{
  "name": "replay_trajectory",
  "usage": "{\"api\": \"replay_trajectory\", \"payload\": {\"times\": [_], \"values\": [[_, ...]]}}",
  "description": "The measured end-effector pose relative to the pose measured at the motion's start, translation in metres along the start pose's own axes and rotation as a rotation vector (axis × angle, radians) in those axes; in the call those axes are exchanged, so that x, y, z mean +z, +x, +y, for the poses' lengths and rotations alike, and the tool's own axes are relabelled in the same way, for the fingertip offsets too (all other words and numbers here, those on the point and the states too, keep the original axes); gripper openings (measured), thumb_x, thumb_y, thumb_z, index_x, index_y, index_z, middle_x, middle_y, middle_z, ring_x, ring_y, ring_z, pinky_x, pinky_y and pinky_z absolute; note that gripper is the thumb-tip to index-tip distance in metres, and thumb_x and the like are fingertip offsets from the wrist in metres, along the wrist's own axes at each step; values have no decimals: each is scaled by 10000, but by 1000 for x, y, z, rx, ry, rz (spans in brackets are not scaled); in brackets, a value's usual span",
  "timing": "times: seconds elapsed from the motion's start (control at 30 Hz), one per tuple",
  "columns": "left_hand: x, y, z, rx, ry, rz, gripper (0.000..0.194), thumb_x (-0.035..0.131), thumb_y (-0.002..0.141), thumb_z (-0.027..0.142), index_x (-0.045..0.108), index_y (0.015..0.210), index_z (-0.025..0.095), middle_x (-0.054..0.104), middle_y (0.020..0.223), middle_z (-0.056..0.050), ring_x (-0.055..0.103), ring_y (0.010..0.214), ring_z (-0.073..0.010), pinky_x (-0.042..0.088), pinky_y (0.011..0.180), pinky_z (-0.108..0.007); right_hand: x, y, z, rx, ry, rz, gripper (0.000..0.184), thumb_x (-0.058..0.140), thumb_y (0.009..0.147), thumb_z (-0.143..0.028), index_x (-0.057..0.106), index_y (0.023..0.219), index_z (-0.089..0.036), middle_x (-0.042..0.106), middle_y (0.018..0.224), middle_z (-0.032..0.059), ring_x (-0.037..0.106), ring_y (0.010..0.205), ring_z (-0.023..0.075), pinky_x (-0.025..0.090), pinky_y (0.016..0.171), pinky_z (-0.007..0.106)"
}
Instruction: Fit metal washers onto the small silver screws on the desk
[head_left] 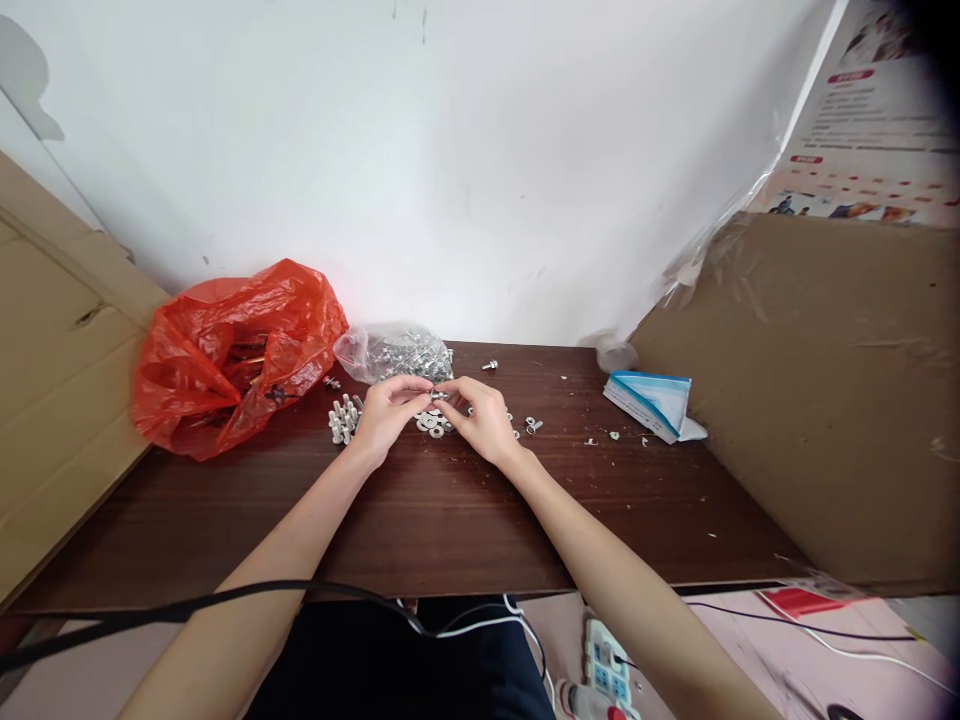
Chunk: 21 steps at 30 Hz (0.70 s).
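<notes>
Both hands pinched on one small part

Left hand and right hand: thumb and fingertips nearly together, gripping a metal part between them. Part sits just above the washers on the worktop; too small to make out exact shape. Bolts clustered just beside left hand. Clear bag of hardware behind left hand, red bag farther left. Loose bolt lies behind right hand.
</notes>
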<state>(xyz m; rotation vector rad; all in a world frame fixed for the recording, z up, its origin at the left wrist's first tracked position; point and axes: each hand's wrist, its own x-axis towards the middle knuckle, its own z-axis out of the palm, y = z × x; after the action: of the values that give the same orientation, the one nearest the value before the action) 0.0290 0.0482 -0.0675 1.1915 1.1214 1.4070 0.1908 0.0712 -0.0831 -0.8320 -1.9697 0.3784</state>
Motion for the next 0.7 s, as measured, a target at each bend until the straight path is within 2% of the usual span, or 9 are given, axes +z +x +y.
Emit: {"api": "replay_trajectory", "payload": {"times": [0.7], "values": [[-1,0,2,2,16,-4,298,820,569,283,716,813,149,712,893,-64,648,867,-200,511,816,-330,-1,-1,-1,-1,-32,-11,124,613,873,-261,676,956,-196,673,777,32,602,689,166,486,646,286]]}}
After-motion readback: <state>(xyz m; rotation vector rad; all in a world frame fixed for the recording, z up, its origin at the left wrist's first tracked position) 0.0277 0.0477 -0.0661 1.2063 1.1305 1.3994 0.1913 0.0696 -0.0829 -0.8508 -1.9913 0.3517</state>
